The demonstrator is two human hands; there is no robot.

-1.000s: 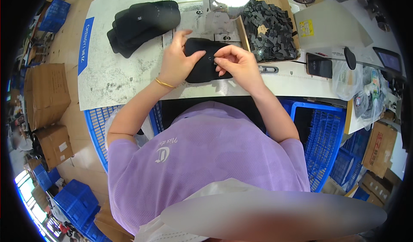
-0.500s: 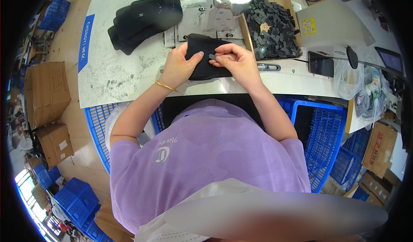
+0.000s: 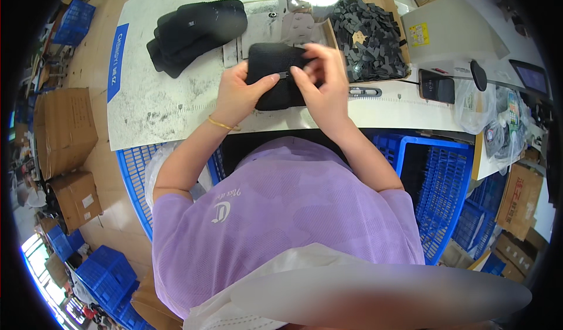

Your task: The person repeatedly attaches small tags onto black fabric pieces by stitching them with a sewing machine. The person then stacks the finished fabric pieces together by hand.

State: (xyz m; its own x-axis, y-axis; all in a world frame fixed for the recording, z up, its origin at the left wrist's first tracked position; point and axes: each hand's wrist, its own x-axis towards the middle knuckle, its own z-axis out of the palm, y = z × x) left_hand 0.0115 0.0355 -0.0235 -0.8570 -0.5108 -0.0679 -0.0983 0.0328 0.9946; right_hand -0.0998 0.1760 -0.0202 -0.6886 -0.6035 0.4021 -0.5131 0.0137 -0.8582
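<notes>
A black knitted piece point(image 3: 271, 99) lies under my hands near the front of the sewing machine. On its upper face rests a small grey label point(image 3: 284, 75). My left hand point(image 3: 239, 93) is closed on the left edge of the knitted piece, its thumb pressing at the label's left end. Over the right side of the piece, my right hand point(image 3: 326, 88) has its fingers apart and slightly blurred, the thumb tip close to the label. Behind stands the metal sewing machine head point(image 3: 296, 22).
A stack of black knitted pieces point(image 3: 199, 28) lies at the back left of the white table point(image 3: 170, 116). An open box of grey labels point(image 3: 369, 48) stands right of the machine, with a phone point(image 3: 437, 87) beyond it. Blue plastic baskets point(image 3: 437, 195) sit below the table edge.
The small grey label has passed from my right fingers onto the knitted piece, under my left thumb. My right fingers have spread apart. The piece has shifted slightly left.
</notes>
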